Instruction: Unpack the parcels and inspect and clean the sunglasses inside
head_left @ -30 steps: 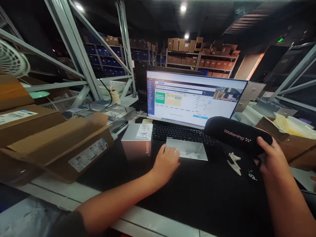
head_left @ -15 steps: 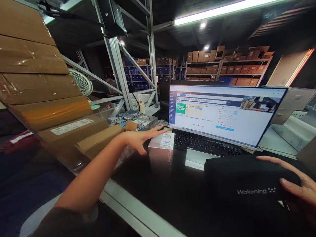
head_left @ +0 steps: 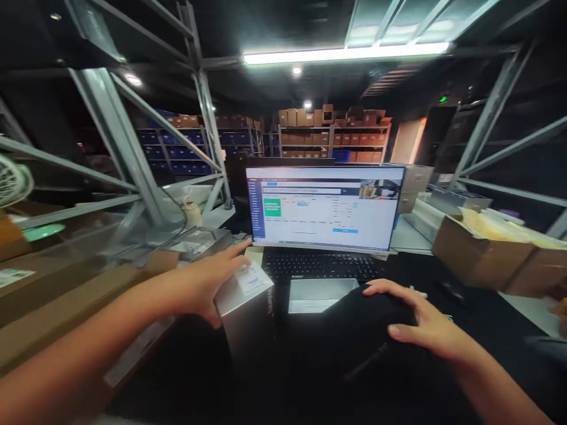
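My left hand (head_left: 217, 277) is closed around the top left of a silver Wakening box (head_left: 245, 289), thumb along its near left side and fingers across its far side. The box stands upright on the black desk and has a white label on top. My right hand (head_left: 420, 321) grips the upper right of a black soft case (head_left: 354, 336), thumb on the near face and fingers over the top edge. Print on the case is smeared by motion. Behind the case, partly covered by it, lies an open silver box piece (head_left: 310, 295).
A monitor (head_left: 328, 206) and black keyboard (head_left: 323, 265) stand beyond the boxes. Cardboard boxes (head_left: 88, 295) line the left side. An open carton (head_left: 482, 254) with yellowish packing is at right, near a mouse (head_left: 449, 289). Metal frame posts (head_left: 119, 153) rise on the left.
My view has turned right. The left hand has come from reaching over the silver box to closing round it. The right hand still holds the case, which has shifted toward the box.
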A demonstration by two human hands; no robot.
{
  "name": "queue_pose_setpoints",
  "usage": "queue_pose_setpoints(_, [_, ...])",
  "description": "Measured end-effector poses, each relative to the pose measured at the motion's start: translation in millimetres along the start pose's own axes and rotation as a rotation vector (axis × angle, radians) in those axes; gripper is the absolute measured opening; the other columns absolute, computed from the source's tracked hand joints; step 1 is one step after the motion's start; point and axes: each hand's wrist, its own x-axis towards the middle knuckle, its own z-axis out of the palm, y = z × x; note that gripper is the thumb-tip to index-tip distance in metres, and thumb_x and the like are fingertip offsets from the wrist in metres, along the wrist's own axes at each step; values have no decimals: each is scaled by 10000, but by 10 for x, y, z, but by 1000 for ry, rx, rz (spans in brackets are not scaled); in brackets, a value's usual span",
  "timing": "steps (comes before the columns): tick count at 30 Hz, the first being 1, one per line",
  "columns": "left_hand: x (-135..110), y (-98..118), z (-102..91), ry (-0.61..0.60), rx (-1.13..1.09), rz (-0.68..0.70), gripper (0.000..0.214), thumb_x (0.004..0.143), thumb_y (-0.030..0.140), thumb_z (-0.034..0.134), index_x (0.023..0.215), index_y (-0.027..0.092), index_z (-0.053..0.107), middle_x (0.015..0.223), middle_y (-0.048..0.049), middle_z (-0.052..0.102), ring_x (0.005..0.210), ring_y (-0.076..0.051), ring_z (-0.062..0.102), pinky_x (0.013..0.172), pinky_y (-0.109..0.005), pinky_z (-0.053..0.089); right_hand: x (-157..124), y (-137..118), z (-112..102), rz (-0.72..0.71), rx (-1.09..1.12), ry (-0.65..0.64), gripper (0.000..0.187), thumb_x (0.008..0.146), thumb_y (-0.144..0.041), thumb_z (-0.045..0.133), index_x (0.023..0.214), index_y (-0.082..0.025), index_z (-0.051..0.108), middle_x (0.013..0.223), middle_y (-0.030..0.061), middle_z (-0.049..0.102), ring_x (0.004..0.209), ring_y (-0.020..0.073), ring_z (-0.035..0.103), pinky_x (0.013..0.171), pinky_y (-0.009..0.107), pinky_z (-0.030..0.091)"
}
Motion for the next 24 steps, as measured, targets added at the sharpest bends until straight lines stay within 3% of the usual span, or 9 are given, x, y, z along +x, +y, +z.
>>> queue_pose_setpoints(2, [66,16,26,-39,-39,132,1178,541,207,836,1570,275,266,1696,-121,63,1500,-370,282,1159,-452,363,31,-46,92,-43,-23,-71,587,740,-612,773,1217,-282,682,1383,87,574,1325,347,494,1118,463,390])
queue_pose_setpoints(4, [123,41,21,-80,-54,187,1179,545,192,821,1575,308,260,1673,-95,199,1490,-362,304,1178,-455,337,53,-53,161,-65,-29,-136,607,718,-610,795,1212,-275,688,1370,89,577,1315,343,497,1135,473,356])
queue_pose_setpoints(8, [116,55,12,22,-83,71,1008,592,302,816,1512,338,405,1493,-71,479,1358,-361,466,1094,-445,435,76,-15,227,-58,-41,-170,632,682,-585,830,1208,-264,692,1358,91,577,1297,339,504,1143,485,335])
queue_pose_setpoints(13, [1,-23,202,185,-144,-71,843,689,429,758,1465,309,453,1422,-82,508,1322,-341,483,1093,-453,422,104,-2,253,-45,-44,-130,639,675,-596,825,1207,-269,694,1384,93,573,1345,361,466,1156,509,329])
queue_pose_setpoints(19, [-103,192,343,374,-114,-536,969,721,579,677,1522,154,335,1385,-192,487,1251,-383,538,1057,-480,437,45,162,334,-4,-101,-103,593,733,-599,776,1236,-298,688,1434,96,556,1354,384,483,1156,558,354])
queue_pose_setpoints(21, [-111,245,309,350,-9,-683,996,750,611,639,1562,166,270,1386,-226,467,1218,-416,561,1002,-512,463,19,287,362,7,-148,-71,587,747,-610,759,1250,-318,684,1457,88,547,1367,389,479,1149,571,367])
queue_pose_setpoints(24, [-104,225,230,231,107,-781,1001,785,661,579,1586,177,224,1384,-274,474,1204,-450,570,943,-551,477,-7,433,394,-17,-258,-20,591,749,-611,755,1272,-349,673,1472,73,547,1363,391,493,1103,556,437])
